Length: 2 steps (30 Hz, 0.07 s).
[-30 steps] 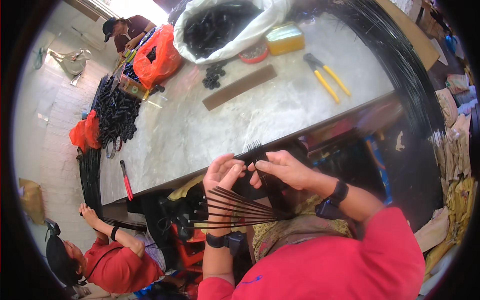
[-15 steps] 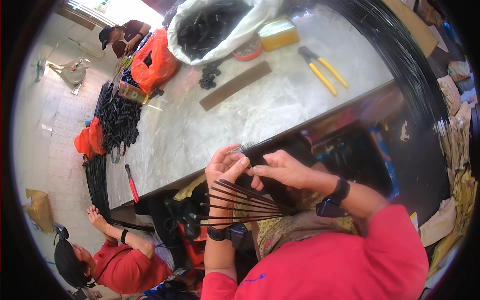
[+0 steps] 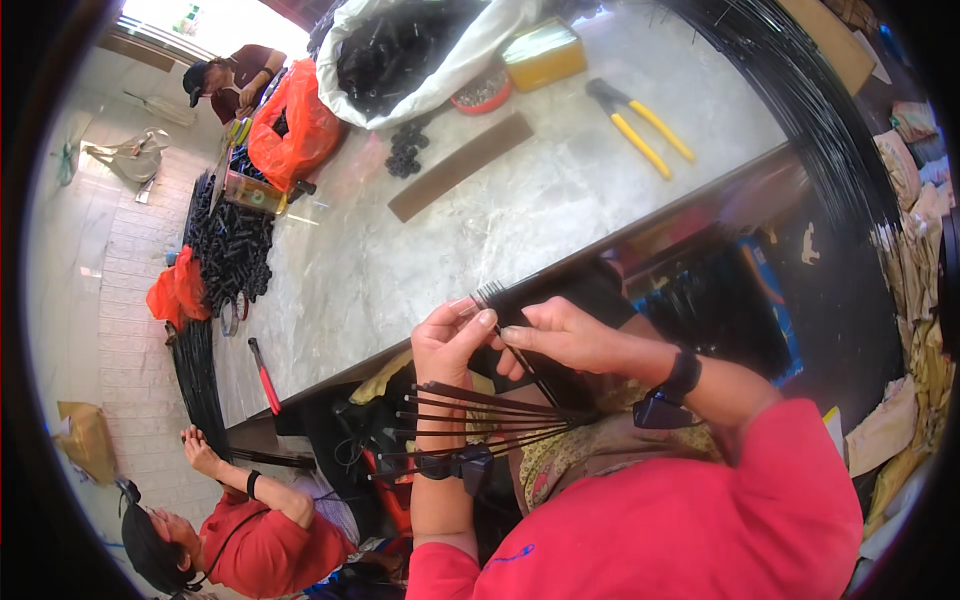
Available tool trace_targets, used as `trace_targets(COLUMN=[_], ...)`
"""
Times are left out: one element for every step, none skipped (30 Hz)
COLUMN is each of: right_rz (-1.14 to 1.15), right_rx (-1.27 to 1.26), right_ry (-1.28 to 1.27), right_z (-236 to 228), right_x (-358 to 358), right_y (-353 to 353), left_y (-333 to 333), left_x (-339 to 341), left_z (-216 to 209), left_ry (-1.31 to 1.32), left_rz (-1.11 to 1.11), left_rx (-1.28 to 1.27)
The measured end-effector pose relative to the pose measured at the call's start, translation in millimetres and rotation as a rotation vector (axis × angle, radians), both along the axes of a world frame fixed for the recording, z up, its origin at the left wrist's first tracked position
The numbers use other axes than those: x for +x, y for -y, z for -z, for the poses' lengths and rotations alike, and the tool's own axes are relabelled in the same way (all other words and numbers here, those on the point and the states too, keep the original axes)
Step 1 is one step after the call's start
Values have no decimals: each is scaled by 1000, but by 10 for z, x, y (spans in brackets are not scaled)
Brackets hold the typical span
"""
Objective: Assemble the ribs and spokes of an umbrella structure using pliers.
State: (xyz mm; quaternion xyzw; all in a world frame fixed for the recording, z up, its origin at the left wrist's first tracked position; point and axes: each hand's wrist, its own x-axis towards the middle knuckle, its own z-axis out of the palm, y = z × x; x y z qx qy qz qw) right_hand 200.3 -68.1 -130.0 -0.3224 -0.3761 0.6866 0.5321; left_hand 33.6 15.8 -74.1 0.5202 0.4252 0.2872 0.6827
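Note:
Just off the table's front edge, my left hand (image 3: pixel 452 338) is closed, thumb against fingers, on a bunch of thin dark prongs (image 3: pixel 489 292) whose tips stick up past its fingertips. Beside it, my right hand (image 3: pixel 568 338) pinches a slim dark rod (image 3: pixel 540 386) between thumb and fingers. Below both hands, several dark rods (image 3: pixel 480 408) fan out over my left forearm and come together near my lap, like the ribs of an umbrella frame. Fingers hide how the prongs and rod join.
On the marble table (image 3: pixel 400 270) lie yellow-handled pliers (image 3: pixel 640 128), a brown flat bar (image 3: pixel 460 168), small black parts (image 3: pixel 406 150) and red-handled pliers (image 3: pixel 264 376). A white sack (image 3: pixel 330 75) holds black pieces. Long black rods (image 3: pixel 835 150) are piled at right. A co-worker (image 3: pixel 260 530) sits at left.
A dark rod now shows below my right fingers. The fanned rods have shifted slightly and spread lower to the left. My hands stay close together; the table has slid slightly left in view.

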Motion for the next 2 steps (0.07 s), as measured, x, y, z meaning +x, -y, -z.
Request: trace_targets(right_rz=[-3, -11], right_rx=[3, 9], right_ry=[-11, -24], right_z=[24, 48], right_x=[1, -7], right_y=[-6, -14], left_y=[-7, -2], left_x=[-1, -15], left_z=[32, 43], left_ry=[9, 16], left_rz=[2, -1], left_rx=[19, 41])
